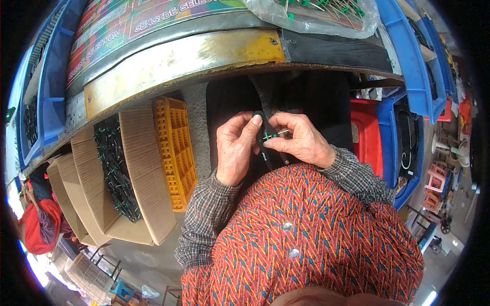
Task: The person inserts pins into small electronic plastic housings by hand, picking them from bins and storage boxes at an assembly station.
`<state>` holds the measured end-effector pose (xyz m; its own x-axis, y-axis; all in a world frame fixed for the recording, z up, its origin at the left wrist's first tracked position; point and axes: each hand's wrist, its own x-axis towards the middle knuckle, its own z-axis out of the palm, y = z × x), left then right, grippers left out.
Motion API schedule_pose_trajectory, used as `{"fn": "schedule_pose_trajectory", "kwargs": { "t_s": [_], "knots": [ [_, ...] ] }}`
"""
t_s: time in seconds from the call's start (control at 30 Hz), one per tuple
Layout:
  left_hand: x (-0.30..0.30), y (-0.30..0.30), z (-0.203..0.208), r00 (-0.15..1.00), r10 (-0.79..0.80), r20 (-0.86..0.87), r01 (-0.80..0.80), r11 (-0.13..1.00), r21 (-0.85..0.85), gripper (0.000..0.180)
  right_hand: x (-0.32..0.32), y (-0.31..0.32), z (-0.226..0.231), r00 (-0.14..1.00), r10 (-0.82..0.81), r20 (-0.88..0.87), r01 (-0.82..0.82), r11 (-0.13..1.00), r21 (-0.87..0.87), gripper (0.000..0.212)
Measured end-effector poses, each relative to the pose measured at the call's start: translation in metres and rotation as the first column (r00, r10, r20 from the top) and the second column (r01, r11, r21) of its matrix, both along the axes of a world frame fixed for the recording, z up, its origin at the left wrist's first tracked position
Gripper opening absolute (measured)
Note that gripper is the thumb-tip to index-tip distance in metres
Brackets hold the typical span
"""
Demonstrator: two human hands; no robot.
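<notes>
Head view: both hands meet just below the worn yellow-and-grey edge of the workbench (178, 61), above the person's lap. Left hand (236, 150) is curled, thumb and forefinger pinched onto the upper end of a small black plastic part (266, 145); the remaining fingers are folded behind it. Right hand (301, 140) is also curled, fingertips closed on a thin metal pin with a green head (275, 134), which lies across the face of the black part, touching it. The part stands roughly upright between the two hands.

Under the bench, left of the hands: a yellow plastic crate (176, 153) on its side, then an open cardboard box (135, 173) filled with small black pieces with green tips. More cardboard boxes stand further left. On the bench's top edge lies a clear bag of green-headed pins (316, 13). Blue bins (408, 56) sit at the right end, with a red plastic stool (365, 132) beneath.
</notes>
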<state>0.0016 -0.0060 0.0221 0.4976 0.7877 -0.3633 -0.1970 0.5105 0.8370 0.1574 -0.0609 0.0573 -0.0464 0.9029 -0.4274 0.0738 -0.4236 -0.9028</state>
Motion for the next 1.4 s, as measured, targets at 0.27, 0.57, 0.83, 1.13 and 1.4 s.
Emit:
{"fn": "schedule_pose_trajectory", "kwargs": {
  "t_s": [0.27, 0.57, 0.83, 1.13, 1.4],
  "knots": [
    [-0.001, 0.0, -0.002, 0.999, -0.034, -0.022, 0.034, 0.999, 0.001, 0.018, 0.012, 0.0, -0.013, 0.954, 0.156, 0.255, -0.171, 0.985, 0.036, 0.02],
    [0.001, -0.001, -0.006, 1.0, -0.02, 0.01, 0.02, 1.0, -0.005, 0.019, -0.006, 0.0, -0.006, 0.994, -0.095, -0.058, 0.099, 0.991, 0.085, 0.023],
    [0.002, -0.001, -0.006, 0.999, -0.044, -0.005, 0.044, 0.999, 0.008, 0.018, 0.011, 0.0, -0.013, 0.942, 0.171, 0.288, -0.177, 0.984, -0.003, 0.024],
    [0.002, -0.002, -0.01, 1.0, -0.026, 0.014, 0.026, 0.999, -0.022, 0.017, -0.001, 0.001, -0.003, 0.999, -0.048, 0.009, 0.047, 0.996, 0.069, 0.014],
    [0.0, -0.001, -0.013, 0.999, -0.049, 0.008, 0.049, 0.998, 0.032, 0.017, 0.0, 0.001, 0.0, 0.996, 0.04, 0.08, -0.041, 0.999, 0.012, 0.015]
  ]
}}
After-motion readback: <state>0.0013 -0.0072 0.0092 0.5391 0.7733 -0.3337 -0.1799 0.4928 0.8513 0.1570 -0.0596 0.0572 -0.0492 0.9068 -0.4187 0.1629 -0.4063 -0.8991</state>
